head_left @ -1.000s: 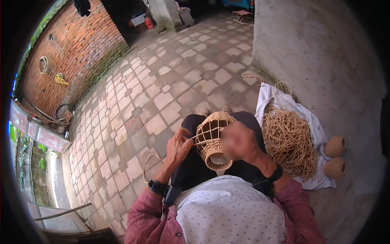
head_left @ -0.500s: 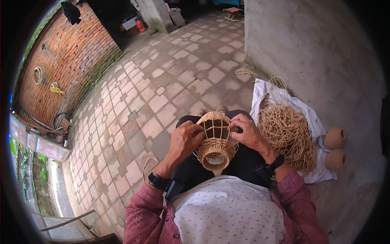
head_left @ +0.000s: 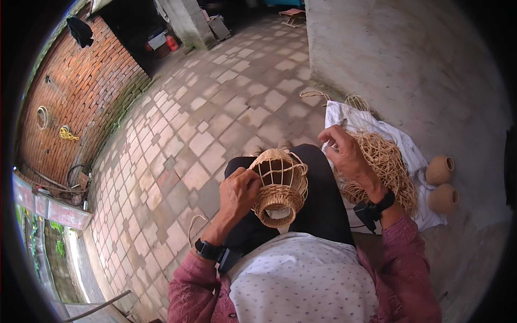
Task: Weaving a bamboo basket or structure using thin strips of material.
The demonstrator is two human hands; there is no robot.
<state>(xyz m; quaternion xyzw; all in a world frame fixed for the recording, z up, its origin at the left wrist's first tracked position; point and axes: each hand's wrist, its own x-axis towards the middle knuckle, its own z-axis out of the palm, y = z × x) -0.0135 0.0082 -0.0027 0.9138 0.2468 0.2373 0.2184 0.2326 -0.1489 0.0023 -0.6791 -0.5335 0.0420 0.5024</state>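
Two hands are at work over the person's lap, and the likeliest trouble is the half-woven basket point(head_left: 279, 188) slipping or its bare upright ribs bending, since only the left hand point(head_left: 238, 195) steadies it while the right hand point(head_left: 347, 156) is away at the side. The left hand is curled closed against the basket's side, gripping its frame; the basket rests on the dark trousers, woven end toward the person. The right hand is partly closed, its fingers pinching what looks like a thin strand above the heap of loose fibre point(head_left: 385, 169); a hard pull could tangle the heap or snap the strand. That heap lies on a white cloth point(head_left: 409, 156) on the floor, with two small clay pots point(head_left: 441, 183) just beyond.
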